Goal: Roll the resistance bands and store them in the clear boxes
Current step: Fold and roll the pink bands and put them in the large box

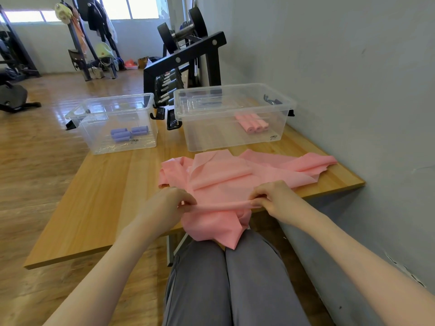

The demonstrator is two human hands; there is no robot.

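A pink resistance band (235,175) lies crumpled across the near part of the wooden table (98,198), one end hanging over the front edge above my lap. My left hand (171,203) and my right hand (270,196) each pinch the band's near edge, which is pulled into a thin taut fold between them. The left clear box (94,128) holds purple rolled bands (128,133). In the right clear box (211,137) lie pink rolled bands (253,124) side by side.
Black lid clips (164,114) sit between the two boxes. A dumbbell rack (186,67) stands behind the table. A grey wall runs close along the right. Wooden floor and gym gear lie to the left.
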